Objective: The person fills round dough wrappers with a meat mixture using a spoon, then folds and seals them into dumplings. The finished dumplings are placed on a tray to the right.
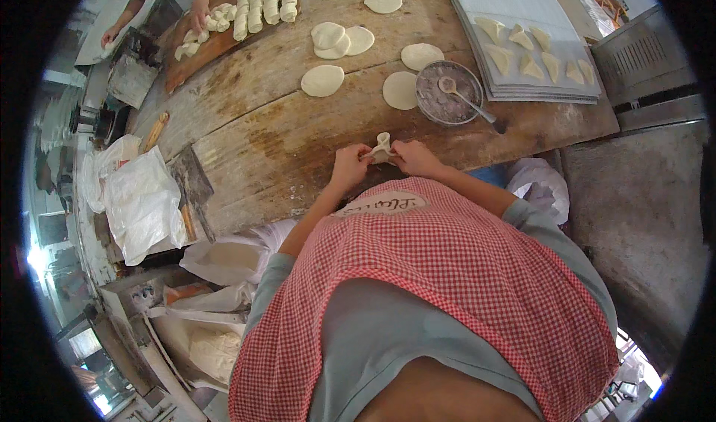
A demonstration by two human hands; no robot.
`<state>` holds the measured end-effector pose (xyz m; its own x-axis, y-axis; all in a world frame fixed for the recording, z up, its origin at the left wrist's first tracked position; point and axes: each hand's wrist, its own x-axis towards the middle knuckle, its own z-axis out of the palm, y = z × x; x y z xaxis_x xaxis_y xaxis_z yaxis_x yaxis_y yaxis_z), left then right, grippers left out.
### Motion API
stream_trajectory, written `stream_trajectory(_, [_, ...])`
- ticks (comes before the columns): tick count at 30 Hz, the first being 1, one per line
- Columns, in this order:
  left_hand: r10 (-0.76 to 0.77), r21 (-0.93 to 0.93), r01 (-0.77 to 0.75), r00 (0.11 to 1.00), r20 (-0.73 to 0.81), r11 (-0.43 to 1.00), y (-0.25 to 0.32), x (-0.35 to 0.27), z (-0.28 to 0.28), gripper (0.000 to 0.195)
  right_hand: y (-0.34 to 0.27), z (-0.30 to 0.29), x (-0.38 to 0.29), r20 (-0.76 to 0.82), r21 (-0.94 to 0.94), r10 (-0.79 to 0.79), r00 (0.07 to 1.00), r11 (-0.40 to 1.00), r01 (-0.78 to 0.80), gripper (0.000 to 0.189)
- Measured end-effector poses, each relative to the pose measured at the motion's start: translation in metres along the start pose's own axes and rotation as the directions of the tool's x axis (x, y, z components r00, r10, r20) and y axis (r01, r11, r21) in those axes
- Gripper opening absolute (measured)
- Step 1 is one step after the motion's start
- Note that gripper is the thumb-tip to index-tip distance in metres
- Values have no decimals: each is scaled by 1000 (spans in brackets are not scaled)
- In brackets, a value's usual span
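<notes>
Between my two hands a dough wrapper [382, 152] is partly folded, with one pinched corner pointing away from me. My left hand [351, 163] grips its left edge, and the fingers of my right hand [415, 158] pinch the right edge. Both hands are near the front edge of the wooden worktable [251, 159]. Just beyond my right hand stands a metal bowl [433, 109] of greyish-purple filling, with a spoon [467, 99] resting in it. Whatever filling the held wrapper contains is hidden from me. Flat dough rounds [323, 81] lie farther off, some overlapping.
Folded triangular dough pieces [530, 67] lie on stacked lined trays [464, 25] at right. At far left, another person's hand [199, 16] touches dough pieces near several dough rolls [255, 8]. Plastic bags [142, 198], a dark flat scraper [190, 184] and a wooden rolling pin [156, 131] occupy the left side.
</notes>
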<state>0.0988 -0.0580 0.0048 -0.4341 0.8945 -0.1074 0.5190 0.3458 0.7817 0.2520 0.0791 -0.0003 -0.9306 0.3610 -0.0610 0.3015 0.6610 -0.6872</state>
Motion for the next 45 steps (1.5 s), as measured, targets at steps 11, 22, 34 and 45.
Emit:
stream_trajectory(11, [449, 367, -390, 889, -88, 845, 14, 20, -13, 23, -8, -32, -3, -162, -173, -329, 930, 938, 301, 30])
stream_trajectory(22, [252, 212, -273, 960, 119, 938, 36, 12, -15, 16, -9, -36, 19, 119, 24, -293, 949, 956, 293, 18])
stream_trajectory(34, [537, 56, -545, 836, 112, 837, 221, 123, -17, 37, 48, -247, 8, -174, -193, -237, 956, 960, 203, 31])
stream_trajectory(45, [222, 449, -224, 973, 57, 865, 71, 198, 34, 46, 371, -457, -24, -418, -494, 276, 866, 731, -471, 8])
